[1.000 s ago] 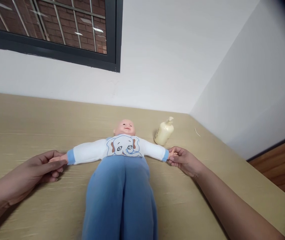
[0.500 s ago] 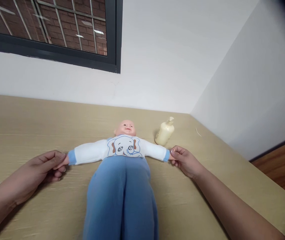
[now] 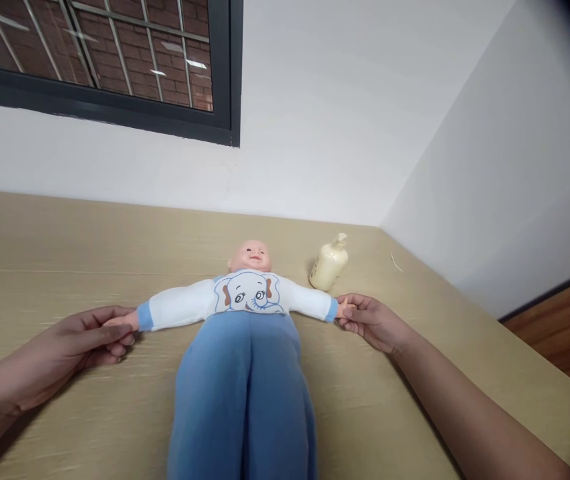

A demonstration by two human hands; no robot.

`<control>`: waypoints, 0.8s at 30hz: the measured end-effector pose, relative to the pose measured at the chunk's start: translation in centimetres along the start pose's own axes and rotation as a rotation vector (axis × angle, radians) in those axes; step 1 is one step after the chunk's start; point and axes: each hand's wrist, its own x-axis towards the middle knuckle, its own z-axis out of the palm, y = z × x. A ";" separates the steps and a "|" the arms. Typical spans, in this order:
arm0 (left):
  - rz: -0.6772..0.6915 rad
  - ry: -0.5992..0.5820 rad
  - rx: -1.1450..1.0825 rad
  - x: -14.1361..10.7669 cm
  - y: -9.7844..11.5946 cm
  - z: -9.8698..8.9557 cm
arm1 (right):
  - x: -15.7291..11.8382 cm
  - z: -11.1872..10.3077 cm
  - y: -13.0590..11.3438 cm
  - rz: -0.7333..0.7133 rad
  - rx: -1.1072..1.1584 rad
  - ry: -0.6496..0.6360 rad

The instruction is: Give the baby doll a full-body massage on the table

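Observation:
A baby doll (image 3: 249, 293) lies on its back on the tan surface (image 3: 65, 247), its head toward the wall and its arms stretched out sideways. It wears a white top with an elephant print and blue trousers (image 3: 245, 393). At the left, my left hand (image 3: 97, 337) holds one doll hand between thumb and fingers, just beyond the blue cuff. My right hand (image 3: 367, 321) grips the doll's other hand at the right cuff. A cream pump bottle (image 3: 329, 265) is just behind the sleeve on the right.
Behind the surface rises a white wall (image 3: 315, 120) with a dark-framed window (image 3: 227, 73) at the upper left. A thin white strand (image 3: 396, 263) lies right of the bottle. Brown wood (image 3: 565, 333) shows at the far right.
The thumb and fingers of both my hands have shifted on the doll's hands, so more of each doll hand shows. The doll and bottle look unmoved.

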 end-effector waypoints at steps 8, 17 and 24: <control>0.094 -0.001 0.124 -0.2 0.5 1.3 | 0.3 0.2 0.5 -0.033 -0.075 0.037; 0.110 0.077 0.192 -0.7 1.0 2.3 | 0.6 1.0 0.8 -0.074 -0.138 0.163; 0.089 0.095 0.088 -1.0 1.3 2.7 | 0.8 0.6 1.0 -0.090 -0.123 0.127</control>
